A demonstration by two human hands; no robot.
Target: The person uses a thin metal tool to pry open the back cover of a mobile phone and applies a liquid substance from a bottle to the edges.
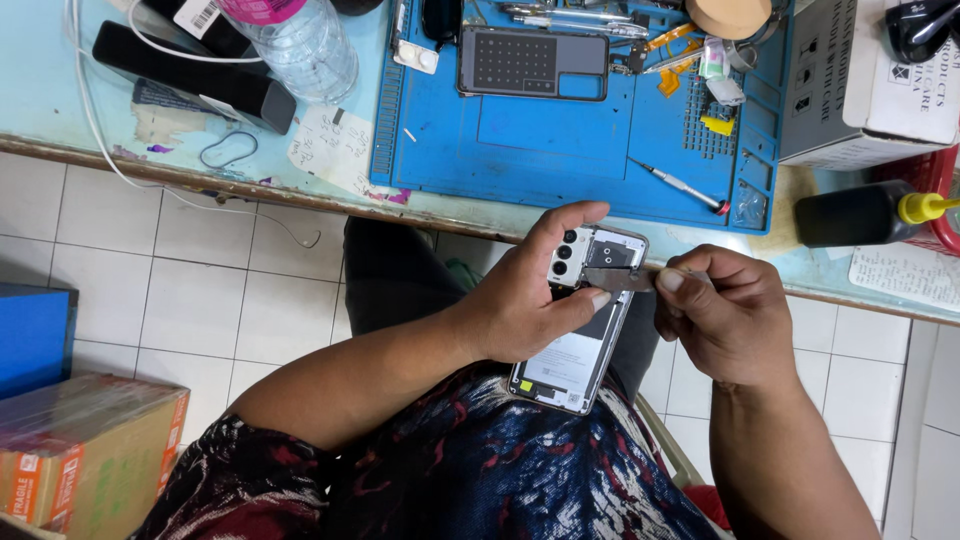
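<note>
On the floor at the far left sat a taped cardboard box point(85, 455), out of your way. On the surface above it, near the left edge, lay a black case point(190, 75) with a white cable point(100, 150) looping off the front edge, and a clear water bottle point(300, 45) just beside the blue repair mat point(560, 140).

Your left hand point(530, 300) was clamped around the opened smartphone point(580, 340), thumb arched over the top by the camera block point(570, 257), one finger pressed across the exposed middle. You held the phone off the surface, in front of its front edge and above your lap, tilted, back cover off, pale battery showing. That grip looked sound; I would have judged it wise to keep the finger off the battery and brace your wrists against the surface edge, since working in the air invites a slip.

Your right hand point(725, 320) was pinched shut on a thin metal pry tool point(625, 280), its flat tip lying across the upper part of the phone, just below the cameras. You would have done well to keep the blade shallow and parallel to the board and lever gently.

On the mat lay a removed back panel point(530, 62) at the far edge and a small screwdriver point(680, 185) near the front right corner. Farther right stood a grey carton point(860, 90) and a black bottle with a yellow nozzle point(865, 212).
</note>
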